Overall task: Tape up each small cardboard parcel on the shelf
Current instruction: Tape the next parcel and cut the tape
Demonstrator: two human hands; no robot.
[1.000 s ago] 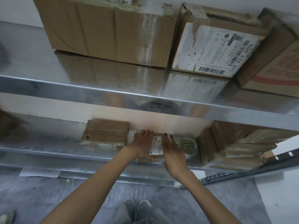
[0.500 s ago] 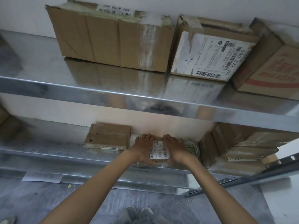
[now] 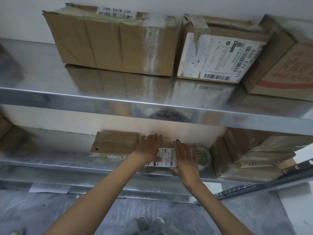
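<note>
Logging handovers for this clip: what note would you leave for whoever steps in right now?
Left hand: open, flat on the labelled parcel.
Right hand: open, pressing its right side.
Tape roll lies right of that parcel on the lower shelf; a second small parcel sits to its left.
Done: cannot tell if either is sealed.
Left: check seams, tape what is open.

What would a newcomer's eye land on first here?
The left hand and the right hand lie flat on a small labelled parcel in the middle of the lower shelf. A tape roll sits just right of it, and a second small parcel sits just left. Above them, a big worn carton stands on the shiny upper shelf, with more boxes to its right.
</note>
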